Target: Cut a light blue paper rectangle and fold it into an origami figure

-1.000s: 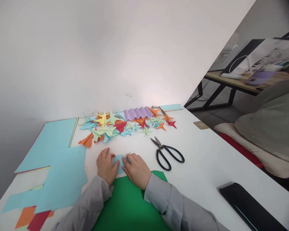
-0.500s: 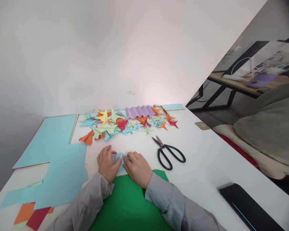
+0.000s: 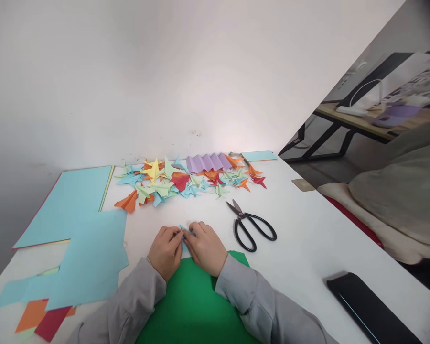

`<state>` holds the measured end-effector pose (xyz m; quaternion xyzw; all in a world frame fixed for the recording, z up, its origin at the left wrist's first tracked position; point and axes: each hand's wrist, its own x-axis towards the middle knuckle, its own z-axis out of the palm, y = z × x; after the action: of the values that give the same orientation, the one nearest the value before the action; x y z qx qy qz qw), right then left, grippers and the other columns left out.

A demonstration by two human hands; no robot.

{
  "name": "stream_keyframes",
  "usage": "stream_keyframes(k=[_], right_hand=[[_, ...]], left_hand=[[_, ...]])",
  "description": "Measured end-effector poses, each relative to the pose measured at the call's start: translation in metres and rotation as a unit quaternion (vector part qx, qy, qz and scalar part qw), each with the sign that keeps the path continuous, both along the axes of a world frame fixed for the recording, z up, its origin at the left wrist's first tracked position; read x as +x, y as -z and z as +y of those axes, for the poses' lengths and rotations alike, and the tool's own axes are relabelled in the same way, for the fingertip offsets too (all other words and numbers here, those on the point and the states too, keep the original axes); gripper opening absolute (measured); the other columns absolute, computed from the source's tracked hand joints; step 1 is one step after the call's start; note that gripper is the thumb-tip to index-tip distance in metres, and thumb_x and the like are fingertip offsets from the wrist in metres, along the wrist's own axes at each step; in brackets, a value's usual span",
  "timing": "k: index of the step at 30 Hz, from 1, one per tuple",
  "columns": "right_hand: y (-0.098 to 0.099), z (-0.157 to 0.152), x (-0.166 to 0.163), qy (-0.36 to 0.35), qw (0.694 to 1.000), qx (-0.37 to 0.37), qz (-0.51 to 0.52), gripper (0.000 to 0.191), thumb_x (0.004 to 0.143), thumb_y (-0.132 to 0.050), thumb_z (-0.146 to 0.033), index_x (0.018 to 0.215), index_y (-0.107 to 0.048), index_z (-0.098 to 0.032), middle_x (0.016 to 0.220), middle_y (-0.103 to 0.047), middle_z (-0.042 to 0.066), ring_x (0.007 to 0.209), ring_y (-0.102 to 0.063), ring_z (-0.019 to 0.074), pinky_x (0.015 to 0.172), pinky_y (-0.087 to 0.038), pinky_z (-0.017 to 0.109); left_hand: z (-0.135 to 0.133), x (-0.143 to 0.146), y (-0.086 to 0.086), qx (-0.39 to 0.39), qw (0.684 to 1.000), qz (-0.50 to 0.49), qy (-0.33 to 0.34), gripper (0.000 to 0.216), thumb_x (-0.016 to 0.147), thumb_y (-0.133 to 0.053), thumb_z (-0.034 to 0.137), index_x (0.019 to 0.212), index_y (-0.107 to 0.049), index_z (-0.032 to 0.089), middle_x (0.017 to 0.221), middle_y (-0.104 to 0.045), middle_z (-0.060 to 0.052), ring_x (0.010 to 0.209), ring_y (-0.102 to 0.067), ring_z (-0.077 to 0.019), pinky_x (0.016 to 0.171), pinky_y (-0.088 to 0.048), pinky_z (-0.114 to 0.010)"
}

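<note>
A small light blue piece of paper (image 3: 185, 247) is between my two hands, just past the far edge of a green sheet (image 3: 197, 306). My left hand (image 3: 165, 251) pinches its left side, thumb and fingers together. From the right, my right hand (image 3: 206, 247) presses and pinches the same paper, its fingertips close to the left ones. The fingers cover much of the paper, so its folds are only partly visible. To the right of my right hand lie black-handled scissors (image 3: 245, 222), blades apart.
Behind my hands lies a pile of folded paper planes (image 3: 161, 191) in several colours, with pleated purple paper (image 3: 208, 163). Blue sheets (image 3: 89, 258) and an orange scrap (image 3: 32, 315) lie left. A black case (image 3: 369, 306) is at the near right; a person's sleeve (image 3: 408, 177) shows beyond the table.
My left hand has closed from spread fingers into a pinch and moved slightly right towards my right hand. Less of the blue paper shows now. The view has shifted a little.
</note>
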<state>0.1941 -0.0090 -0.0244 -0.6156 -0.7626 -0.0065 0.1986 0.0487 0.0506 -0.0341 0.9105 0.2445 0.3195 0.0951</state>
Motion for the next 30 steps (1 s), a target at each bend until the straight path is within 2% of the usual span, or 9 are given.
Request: stream_keyframes(k=[4,9,17,22,30], right_hand=[[0.005,0.004,0.006,-0.015,0.999,-0.004,0.051,0.023,0.089,-0.041,-0.018,0.100,-0.060,-0.015,0.085,-0.052,0.008,0.078,-0.045,0.0187,0.069,-0.037,0.031],[0.012,0.011,0.014,-0.026,0.992,0.005,0.123,0.021,0.088,-0.044,-0.015,0.094,-0.064,-0.017,0.082,-0.053,0.006,0.077,-0.048,0.0166,0.069,-0.040,0.028],[0.019,0.015,0.017,-0.035,0.979,0.009,0.199,0.020,0.085,-0.048,-0.017,0.092,-0.067,-0.018,0.081,-0.055,0.006,0.077,-0.050,0.0172,0.068,-0.043,0.029],[0.019,0.014,0.016,-0.030,0.985,0.014,0.171,0.022,0.085,-0.047,-0.017,0.099,-0.065,-0.017,0.083,-0.054,0.007,0.077,-0.048,0.0182,0.068,-0.042,0.031],[0.015,0.014,0.011,-0.006,0.997,0.037,0.070,0.025,0.090,-0.042,-0.022,0.088,-0.066,-0.017,0.077,-0.052,0.006,0.070,-0.044,0.0164,0.062,-0.034,0.028]], left_hand=[[0.001,-0.001,0.000,0.008,1.000,0.010,0.020,0.025,0.081,-0.044,0.007,0.094,-0.063,0.016,0.090,-0.062,-0.010,0.079,-0.054,-0.0196,0.070,-0.052,-0.036],[0.007,-0.005,0.002,-0.019,0.999,-0.019,0.043,0.023,0.082,-0.044,0.010,0.086,-0.066,0.017,0.085,-0.066,-0.009,0.077,-0.056,-0.0188,0.068,-0.053,-0.036],[0.015,-0.005,-0.001,-0.025,0.993,-0.040,0.105,0.022,0.081,-0.045,0.006,0.083,-0.065,0.015,0.082,-0.065,-0.009,0.086,-0.058,-0.0194,0.074,-0.055,-0.035],[0.016,-0.007,0.004,-0.012,0.995,-0.022,0.100,0.024,0.082,-0.042,0.007,0.087,-0.064,0.016,0.085,-0.065,-0.009,0.097,-0.059,-0.0203,0.082,-0.054,-0.036],[0.016,-0.007,0.002,0.037,0.992,-0.017,0.123,0.020,0.078,-0.046,0.005,0.085,-0.063,0.014,0.081,-0.066,-0.009,0.091,-0.061,-0.0196,0.081,-0.054,-0.033]])
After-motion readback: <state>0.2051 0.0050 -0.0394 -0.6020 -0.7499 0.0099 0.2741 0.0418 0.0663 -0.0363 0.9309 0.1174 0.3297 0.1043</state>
